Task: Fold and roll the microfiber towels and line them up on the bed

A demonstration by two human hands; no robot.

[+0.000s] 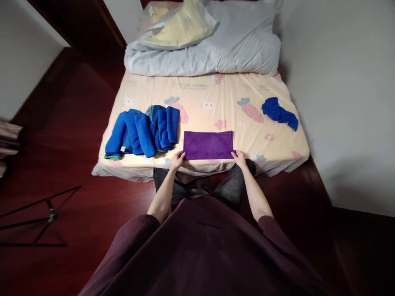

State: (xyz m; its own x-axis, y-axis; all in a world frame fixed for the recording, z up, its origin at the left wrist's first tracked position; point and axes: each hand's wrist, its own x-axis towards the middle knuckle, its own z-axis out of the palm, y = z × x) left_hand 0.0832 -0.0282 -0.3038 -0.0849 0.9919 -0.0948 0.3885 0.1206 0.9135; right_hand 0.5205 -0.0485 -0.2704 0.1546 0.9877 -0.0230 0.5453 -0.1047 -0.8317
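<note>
A purple cloth (pixel 208 145) lies flat as a wide rectangle near the front edge of the bed. My left hand (pixel 177 159) pinches its near left corner, and my right hand (pixel 239 158) pinches the near right corner. Left of the cloth, several blue rolled or folded cloths (pixel 131 131) lie side by side, some with green edges. A crumpled blue cloth (pixel 279 114) rests apart from them, toward the right side of the bed.
The bed's patterned sheet (pixel 212 115) spans the middle. A grey quilt (pixel 240 45) and a yellow item in clear plastic (pixel 182 31) lie at its far end. Black tripod legs (pixel 51 214) stand on the floor at left. A grey wall (pixel 345 98) borders the right.
</note>
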